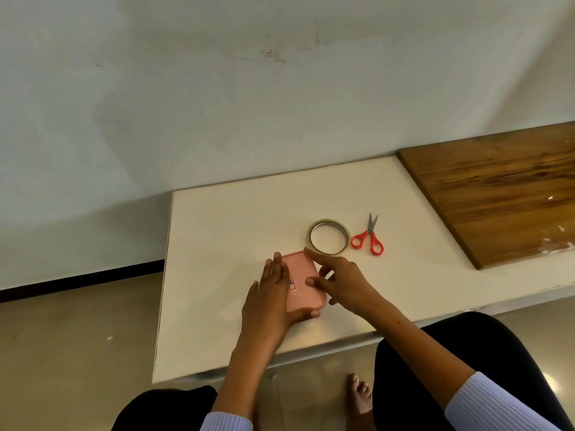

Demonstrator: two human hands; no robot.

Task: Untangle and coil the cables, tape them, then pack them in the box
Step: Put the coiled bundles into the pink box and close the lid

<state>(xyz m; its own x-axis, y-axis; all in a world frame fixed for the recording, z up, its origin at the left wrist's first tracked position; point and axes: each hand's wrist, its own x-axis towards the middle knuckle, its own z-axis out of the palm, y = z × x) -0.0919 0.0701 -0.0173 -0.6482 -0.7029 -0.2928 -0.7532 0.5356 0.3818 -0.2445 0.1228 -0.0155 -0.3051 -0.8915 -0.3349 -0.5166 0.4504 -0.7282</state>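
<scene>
A small pink box (301, 275) with its lid on lies on the white table (217, 244), a small sticker on top. My left hand (270, 303) grips its left side and near end, thumb under the front edge. My right hand (339, 281) rests on the lid, fingers pressing its right side and far corner. No cables are visible. A roll of clear tape (329, 236) lies flat just beyond the box. Red-handled scissors (368, 237) lie to the right of the roll, blades pointing away.
A wooden board (497, 194) covers the table's right part. The wall (249, 88) stands right behind the table. The table's left edge drops to a tiled floor (77, 337). My knees and a bare foot (359, 396) are below the front edge.
</scene>
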